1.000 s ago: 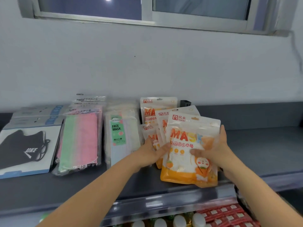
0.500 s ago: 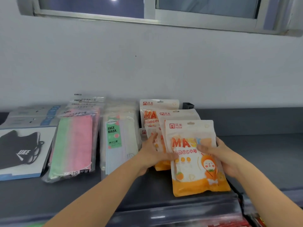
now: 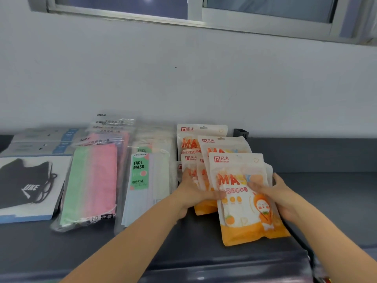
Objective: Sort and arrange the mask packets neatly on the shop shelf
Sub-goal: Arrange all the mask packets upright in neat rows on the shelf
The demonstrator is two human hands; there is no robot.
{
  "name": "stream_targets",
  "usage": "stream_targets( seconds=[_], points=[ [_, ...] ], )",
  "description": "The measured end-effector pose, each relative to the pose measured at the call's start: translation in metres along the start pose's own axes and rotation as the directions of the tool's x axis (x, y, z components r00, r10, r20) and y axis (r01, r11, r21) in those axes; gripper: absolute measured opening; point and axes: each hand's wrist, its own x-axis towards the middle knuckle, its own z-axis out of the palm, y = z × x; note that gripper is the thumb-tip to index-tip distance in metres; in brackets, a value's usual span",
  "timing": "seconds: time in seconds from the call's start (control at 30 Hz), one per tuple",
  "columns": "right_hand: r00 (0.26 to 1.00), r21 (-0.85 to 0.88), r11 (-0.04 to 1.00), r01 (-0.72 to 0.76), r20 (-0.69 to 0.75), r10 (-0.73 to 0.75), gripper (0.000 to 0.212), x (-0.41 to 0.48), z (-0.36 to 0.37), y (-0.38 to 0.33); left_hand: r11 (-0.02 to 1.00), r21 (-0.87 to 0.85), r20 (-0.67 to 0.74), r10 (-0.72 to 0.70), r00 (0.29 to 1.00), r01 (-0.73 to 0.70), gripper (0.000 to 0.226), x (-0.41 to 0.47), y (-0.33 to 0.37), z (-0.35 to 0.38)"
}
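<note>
A stack of orange-and-white mask packets (image 3: 204,137) lies overlapped on the dark grey shelf (image 3: 326,197). The front orange packet (image 3: 242,219) lies on top, nearest me, with a cartoon figure printed on it. My left hand (image 3: 195,193) grips the left edge of this front packet, thumb on its face, and lies over the packets behind. My right hand (image 3: 275,195) holds the packet's right edge, thumb across the print, fingers behind it.
Left of the orange stack lie clear "FACE MASK" packets (image 3: 149,180), pink-and-green mask packets (image 3: 93,180) and black mask boxes (image 3: 26,184). A white wall and a window rise behind. The shelf's front edge (image 3: 204,270) runs below my arms.
The front orange packet came down from a raised, tilted hold onto the stack, and slid slightly back. Both hands stayed on its edges. The camera view shifted a little.
</note>
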Motion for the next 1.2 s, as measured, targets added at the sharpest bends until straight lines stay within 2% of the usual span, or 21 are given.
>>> stream_targets(
  seconds=[0.1, 0.17, 0.27, 0.4, 0.53, 0.6, 0.73, 0.8, 0.87, 1.0, 1.1, 1.2],
  points=[
    [0.999, 0.064, 0.998, 0.008, -0.038, -0.006, 0.082, 0.003, 0.001, 0.003, 0.994, -0.112, -0.031, -0.007, 0.999, 0.003, 0.128, 0.002, -0.002, -0.001],
    [1.0, 0.097, 0.995, 0.01, -0.011, -0.009, 0.08, 0.002, 0.0, 0.004, 0.995, -0.095, 0.006, 0.021, 1.0, -0.021, 0.135, 0.0, -0.001, 0.0],
    [0.991, 0.107, 0.99, 0.093, 0.084, -0.102, 0.074, -0.004, -0.003, 0.003, 0.989, -0.057, 0.071, 0.142, 0.987, -0.138, 0.127, -0.003, 0.006, 0.003],
    [0.959, 0.123, 0.959, 0.255, 0.099, -0.267, 0.069, -0.013, 0.0, 0.0, 0.956, -0.02, 0.128, 0.293, 0.947, -0.293, 0.119, -0.007, 0.013, 0.002],
    [0.959, 0.121, 0.954, 0.274, 0.036, -0.28, 0.087, -0.007, 0.014, -0.001, 0.928, 0.106, 0.124, 0.343, 0.931, -0.356, 0.111, -0.008, 0.019, -0.011],
    [0.961, 0.126, 0.956, 0.266, 0.04, -0.273, 0.086, -0.003, 0.028, 0.001, 0.905, 0.2, 0.092, 0.365, 0.927, -0.376, 0.113, -0.005, 0.022, -0.02],
    [0.93, -0.043, 0.929, 0.367, 0.011, -0.366, 0.084, 0.008, 0.045, -0.001, 0.849, 0.354, -0.034, 0.43, 0.902, -0.392, 0.12, 0.001, 0.024, -0.022],
    [0.903, -0.151, 0.897, 0.416, -0.043, -0.427, 0.087, 0.011, 0.048, -0.003, 0.843, 0.348, -0.097, 0.467, 0.879, -0.409, 0.129, 0.005, 0.018, -0.017],
    [0.881, -0.22, 0.871, 0.44, -0.081, -0.466, 0.092, 0.012, 0.05, -0.001, 0.875, 0.307, -0.156, 0.435, 0.887, -0.375, 0.139, 0.007, 0.013, -0.012],
    [0.873, -0.246, 0.855, 0.457, -0.061, -0.484, 0.108, 0.013, 0.061, 0.0, 0.906, 0.193, -0.131, 0.403, 0.906, -0.375, 0.146, 0.014, 0.004, -0.014],
    [0.869, -0.277, 0.84, 0.467, -0.033, -0.494, 0.117, 0.015, 0.064, -0.005, 0.887, 0.225, -0.122, 0.437, 0.891, -0.404, 0.148, 0.019, 0.002, -0.018],
    [0.875, -0.331, 0.828, 0.452, -0.017, -0.484, 0.119, 0.014, 0.064, -0.007, 0.864, 0.273, -0.142, 0.472, 0.87, -0.424, 0.139, 0.018, 0.003, -0.016]
  ],
)
